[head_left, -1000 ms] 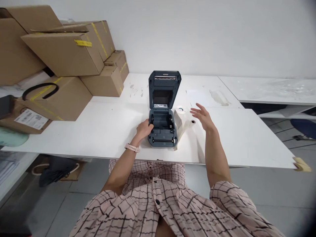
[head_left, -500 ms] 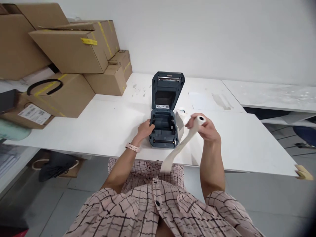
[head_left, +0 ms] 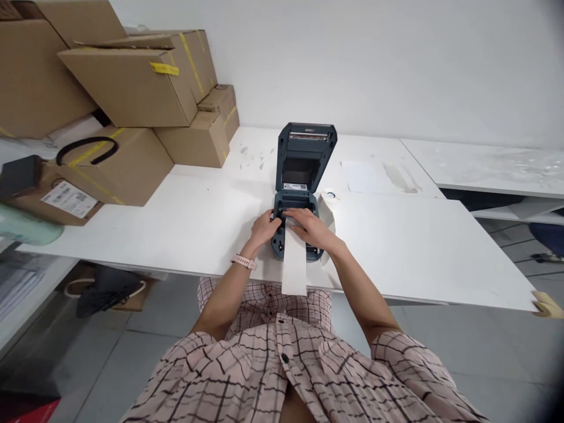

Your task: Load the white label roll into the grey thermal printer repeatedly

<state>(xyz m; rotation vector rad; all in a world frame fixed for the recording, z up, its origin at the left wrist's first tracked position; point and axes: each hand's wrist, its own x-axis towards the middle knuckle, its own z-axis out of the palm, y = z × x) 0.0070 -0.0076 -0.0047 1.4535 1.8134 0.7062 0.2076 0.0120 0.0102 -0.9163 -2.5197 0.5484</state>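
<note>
A dark blue-grey label printer stands on the white table with its lid raised. My left hand grips the printer's left side, thumb over the rim into the bay. My right hand is curled over the bay, holding the white label roll down inside it; fingers and palm hide most of the roll. From under that hand a loose label strip runs over the printer's front and past the table edge. A second white roll with a trailing paper strip lies against the printer's right side.
Cardboard boxes are piled at the left, with a black curved band on one. A flat white sheet lies at the back right. The table's front edge runs close to my body, and a tan piece sits at its right corner.
My right hand has carried the label roll leftward from beside the printer into its bay. The loose strip now hangs straight over the front. My left hand remains on the printer's left side.
</note>
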